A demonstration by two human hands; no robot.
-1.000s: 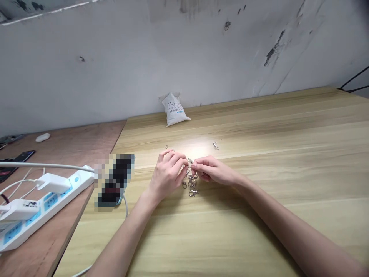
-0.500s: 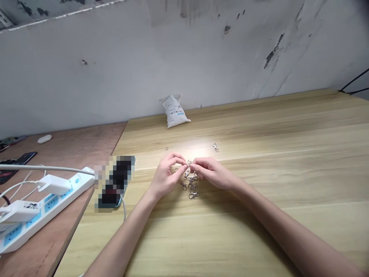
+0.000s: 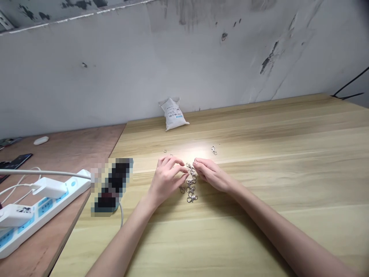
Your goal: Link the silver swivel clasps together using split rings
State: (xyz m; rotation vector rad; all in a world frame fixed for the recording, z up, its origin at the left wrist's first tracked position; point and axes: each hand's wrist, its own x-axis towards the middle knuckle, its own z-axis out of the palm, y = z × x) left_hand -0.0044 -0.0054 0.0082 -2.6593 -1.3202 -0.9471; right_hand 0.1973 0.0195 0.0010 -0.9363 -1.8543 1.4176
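Several silver swivel clasps point(image 3: 190, 189) lie in an upright row on the table between my hands. My left hand point(image 3: 168, 177) reaches in from the left, its thumb and forefinger closed at the edge of a clasp point(image 3: 192, 174) in the upper part of the row. Partly under that hand lies another clasp point(image 3: 182, 189). My right hand point(image 3: 211, 173) rests on its side just right of the row, fingers curled and thumb pressed to the forefinger near the top clasp point(image 3: 189, 166). Whatever its fingertips hold is hidden.
Farther back lie a separate clasp point(image 3: 213, 150) and a small ring point(image 3: 165, 151). A white packet point(image 3: 174, 115) leans by the wall. On the left are a pixelated phone-like object point(image 3: 112, 186) with a cable and a power strip point(image 3: 46, 206) with plugged-in chargers.
My fingertips, which met over the pile, are now apart. My left hand has come down to a clasp, and the clasps form a straighter row. The view has shifted slightly.
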